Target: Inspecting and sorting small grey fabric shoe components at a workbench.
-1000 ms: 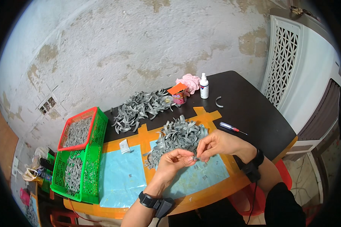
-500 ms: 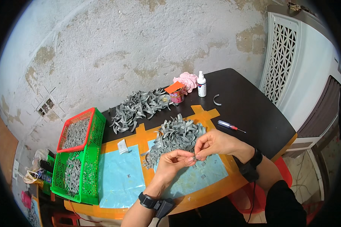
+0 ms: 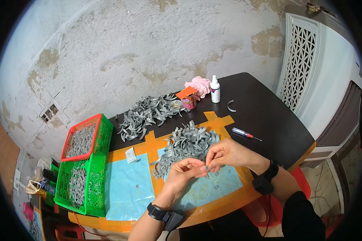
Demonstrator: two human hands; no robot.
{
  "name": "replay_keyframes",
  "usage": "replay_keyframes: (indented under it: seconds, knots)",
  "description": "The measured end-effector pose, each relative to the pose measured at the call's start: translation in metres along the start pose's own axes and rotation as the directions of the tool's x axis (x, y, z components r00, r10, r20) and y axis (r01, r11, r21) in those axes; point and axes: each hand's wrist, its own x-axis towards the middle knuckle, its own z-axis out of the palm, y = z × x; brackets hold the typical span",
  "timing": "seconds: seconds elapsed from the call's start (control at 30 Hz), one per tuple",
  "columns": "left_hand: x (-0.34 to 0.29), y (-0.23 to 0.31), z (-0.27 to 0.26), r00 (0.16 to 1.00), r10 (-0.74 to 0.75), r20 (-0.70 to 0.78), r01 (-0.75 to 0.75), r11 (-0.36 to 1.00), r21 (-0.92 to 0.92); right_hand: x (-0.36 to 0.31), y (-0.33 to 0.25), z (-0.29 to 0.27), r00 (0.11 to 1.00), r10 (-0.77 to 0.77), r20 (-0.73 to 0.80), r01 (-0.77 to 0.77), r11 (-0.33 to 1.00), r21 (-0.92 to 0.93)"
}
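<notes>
My left hand and my right hand meet over the light blue mat, fingertips pinched together on one small grey part. Just behind my hands lies a heap of grey curved strips. A second heap of the same grey strips sits farther back on the black table. Both wrists wear black bands.
A green crate holding grey pieces stands at the left with a red tray on it. At the back are a pink cloth, a white bottle and a small orange-lidded cup. A screwdriver lies right.
Both hands stay pinched together at the same spot over the mat; the fingers have shifted only slightly around the small grey part.
</notes>
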Motion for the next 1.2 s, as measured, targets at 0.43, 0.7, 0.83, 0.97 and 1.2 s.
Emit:
replay_keyframes:
  seconds: [0.43, 0.7, 0.83, 0.97, 1.2]
  knots:
    - [-0.001, 0.005, -0.005, 0.998, -0.015, 0.053, 0.024, 0.984, -0.175, 0.005, 0.006, 0.004, 0.852, -0.519, 0.072, 0.519, 0.818, -0.249]
    - [-0.002, 0.011, -0.006, 0.997, -0.02, 0.069, 0.022, 0.999, -0.024, 0.008, 0.011, 0.009, 0.908, -0.419, 0.003, 0.417, 0.904, -0.089]
    - [-0.003, 0.012, -0.008, 0.996, 0.006, 0.086, -0.015, 0.994, 0.11, 0.008, 0.011, 0.01, 0.911, -0.41, 0.032, 0.411, 0.905, -0.107]
    - [-0.006, 0.019, -0.007, 0.984, 0.142, 0.111, -0.168, 0.948, 0.272, 0.009, 0.016, 0.008, 0.972, -0.231, 0.042, 0.225, 0.968, 0.111]
    - [-0.004, 0.013, -0.007, 0.994, 0.096, 0.06, -0.106, 0.974, 0.199, 0.011, 0.02, 0.01, 0.954, -0.298, 0.027, 0.294, 0.95, 0.101]
